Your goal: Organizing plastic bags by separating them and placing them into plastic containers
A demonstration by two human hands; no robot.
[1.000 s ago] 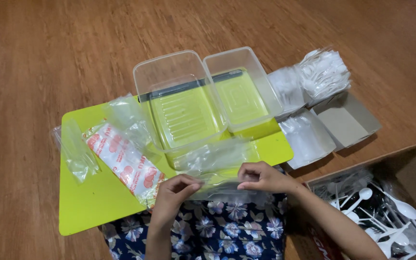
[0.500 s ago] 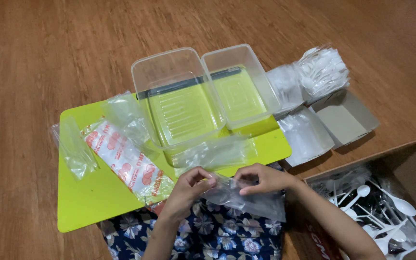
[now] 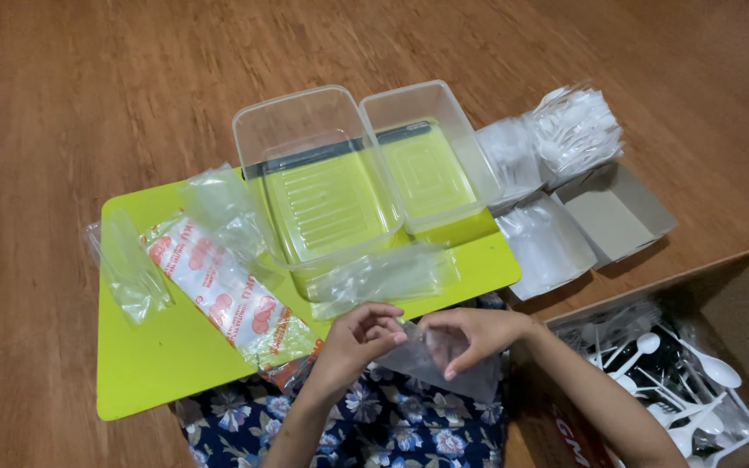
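Over the lap, just off the near edge of the green board [image 3: 158, 373], a clear bag [image 3: 444, 368] is held between both hands. Left hand [image 3: 353, 342] pinches its top edge with curled fingers; right hand [image 3: 470, 334] pinches it alongside. Beyond: loose bags [image 3: 374, 276], two clear tubs [image 3: 314, 178], printed packet [image 3: 227, 290]. Right: box of white spoons [image 3: 678, 373].

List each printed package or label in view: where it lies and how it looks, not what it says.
Printed packet: flat on the lime-green tray, long clear plastic with red-and-white print.
Cardboard box: lower right, brown, red lettering on its side, holding white spoons.
Small clear bag: unprinted, held between both hands.
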